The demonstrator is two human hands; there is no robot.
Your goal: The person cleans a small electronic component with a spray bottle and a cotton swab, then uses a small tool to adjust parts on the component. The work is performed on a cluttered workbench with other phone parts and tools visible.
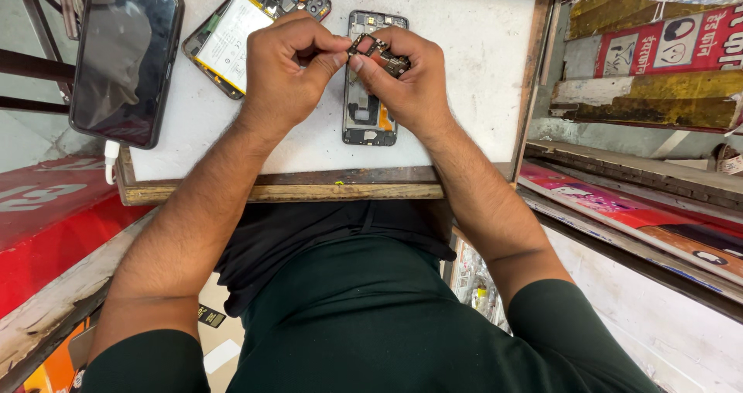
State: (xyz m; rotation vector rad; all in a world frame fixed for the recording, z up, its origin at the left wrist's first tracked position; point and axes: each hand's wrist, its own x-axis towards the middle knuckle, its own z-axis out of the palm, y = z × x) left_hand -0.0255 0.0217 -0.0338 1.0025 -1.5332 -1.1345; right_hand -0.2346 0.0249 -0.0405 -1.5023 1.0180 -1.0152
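Circuit board (377, 52), small and dark, sits pinched between both hands, left hand (290, 68) and right hand (406, 79) closed on it, above the opened phone frame (369, 106) at twelve o'clock on the desk (464, 91). Best gripped by its edges, I'd say.

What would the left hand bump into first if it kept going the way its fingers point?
The left hand points right, at the small dark component that both hands pinch. Just past it are the right hand's fingers. It hardly has any free way, though depth is unclear.
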